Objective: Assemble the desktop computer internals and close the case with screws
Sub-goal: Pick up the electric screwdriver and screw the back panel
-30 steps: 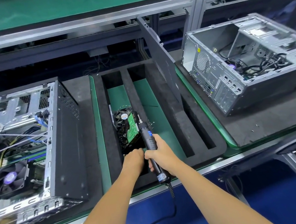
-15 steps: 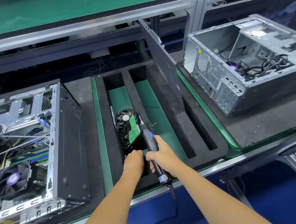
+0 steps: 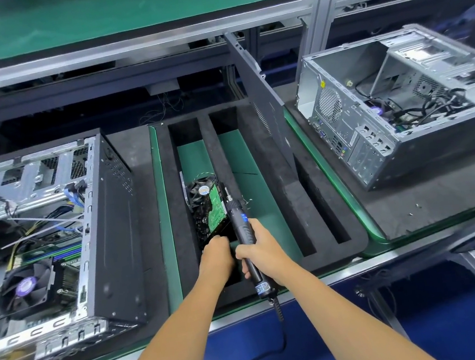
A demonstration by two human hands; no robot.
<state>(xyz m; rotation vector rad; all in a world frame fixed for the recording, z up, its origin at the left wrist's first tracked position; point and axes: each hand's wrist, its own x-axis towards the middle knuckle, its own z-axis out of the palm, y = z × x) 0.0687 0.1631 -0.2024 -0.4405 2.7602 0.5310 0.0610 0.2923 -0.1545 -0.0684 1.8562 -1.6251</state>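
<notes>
**Left hand nearest the drive, tool alongside**

While the left hand [image 3: 215, 257] curls on the hard drive's [image 3: 209, 212] near end in the foam tray [image 3: 319, 215], the right hand [image 3: 263, 254] grips the electric screwdriver [image 3: 243, 229], parallel to the drive's long axis.

Black foam tray [image 3: 288, 203] w/ long slots on green mat [image 3: 165, 216]; alu frame post [image 3: 315, 10] behind.

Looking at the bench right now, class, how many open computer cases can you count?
2. One open case lies at the left, its fan showing; the other open case sits at the far right on black foam. More could lie outside the view.
</notes>
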